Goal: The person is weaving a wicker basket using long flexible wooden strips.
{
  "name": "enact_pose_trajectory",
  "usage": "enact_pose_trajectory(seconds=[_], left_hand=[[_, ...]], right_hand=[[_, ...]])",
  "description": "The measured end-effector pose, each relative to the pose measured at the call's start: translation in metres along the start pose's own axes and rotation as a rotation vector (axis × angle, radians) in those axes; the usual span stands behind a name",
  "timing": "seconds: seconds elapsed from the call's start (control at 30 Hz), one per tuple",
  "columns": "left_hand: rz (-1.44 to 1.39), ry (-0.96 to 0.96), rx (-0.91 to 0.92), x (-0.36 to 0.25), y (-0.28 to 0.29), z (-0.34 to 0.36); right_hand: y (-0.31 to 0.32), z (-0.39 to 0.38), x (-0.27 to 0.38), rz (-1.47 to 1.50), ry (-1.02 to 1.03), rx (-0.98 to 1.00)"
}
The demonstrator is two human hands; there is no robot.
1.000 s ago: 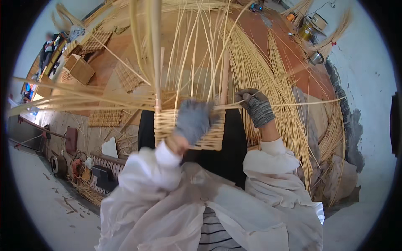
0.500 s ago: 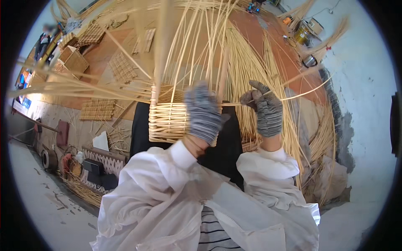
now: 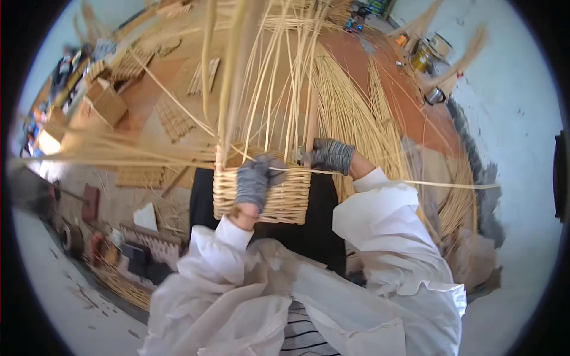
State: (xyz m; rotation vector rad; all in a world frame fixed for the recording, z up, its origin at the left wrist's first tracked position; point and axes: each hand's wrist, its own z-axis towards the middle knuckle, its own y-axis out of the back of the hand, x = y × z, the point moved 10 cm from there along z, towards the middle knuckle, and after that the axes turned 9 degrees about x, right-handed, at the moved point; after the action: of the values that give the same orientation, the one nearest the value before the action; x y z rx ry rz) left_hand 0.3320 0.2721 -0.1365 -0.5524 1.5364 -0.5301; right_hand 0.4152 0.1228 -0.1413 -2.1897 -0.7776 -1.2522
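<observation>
A half-woven wicker basket [image 3: 288,199], with long pale strands standing up from it, rests on my dark-covered lap [image 3: 323,225]. My left hand [image 3: 255,181], in a grey glove, lies over the front weave near the top edge; motion smears its fingers. At the back right corner, beside a thick upright stake [image 3: 310,113], my gloved right hand [image 3: 326,155] has its fingers closed; what they hold is hidden. A long strand [image 3: 451,185] crosses below that hand and stretches out rightward. More strands stick out leftward from the basket.
Long willow-like bundles [image 3: 350,101] cover the floor to the right beside a white wall [image 3: 522,178]. Woven mats [image 3: 175,118] and a cardboard box [image 3: 107,107] lie at left. A metal pot [image 3: 434,95] sits back right; assorted tools [image 3: 89,202] lie low at left.
My right hand has moved left to the basket's corner, its forearm now angled inward. My left hand has shifted left along the front weave. The strand at right now hangs lower.
</observation>
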Motion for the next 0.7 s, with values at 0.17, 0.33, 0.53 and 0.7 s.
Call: enact_pose_trajectory(seconds=[0.17,0.33,0.53,0.7], left_hand=[[1.563,-0.702,0.075,-0.085,-0.092,0.036],[1.961,-0.552,-0.043,-0.049,-0.110,0.113],[1.402,-0.915,-0.117,-0.084,-0.056,-0.087],[0.797,-0.385,-0.282,-0.071,0.086,-0.071]], right_hand=[[-0.011,-0.012,0.017,-0.961,0.032,-0.406],[-0.028,-0.034,0.020,-0.738,-0.175,-0.885],[-0.001,-0.061,0.010,-0.696,0.398,-0.583],[-0.011,-0.044,0.004,-0.991,-0.037,-0.713]])
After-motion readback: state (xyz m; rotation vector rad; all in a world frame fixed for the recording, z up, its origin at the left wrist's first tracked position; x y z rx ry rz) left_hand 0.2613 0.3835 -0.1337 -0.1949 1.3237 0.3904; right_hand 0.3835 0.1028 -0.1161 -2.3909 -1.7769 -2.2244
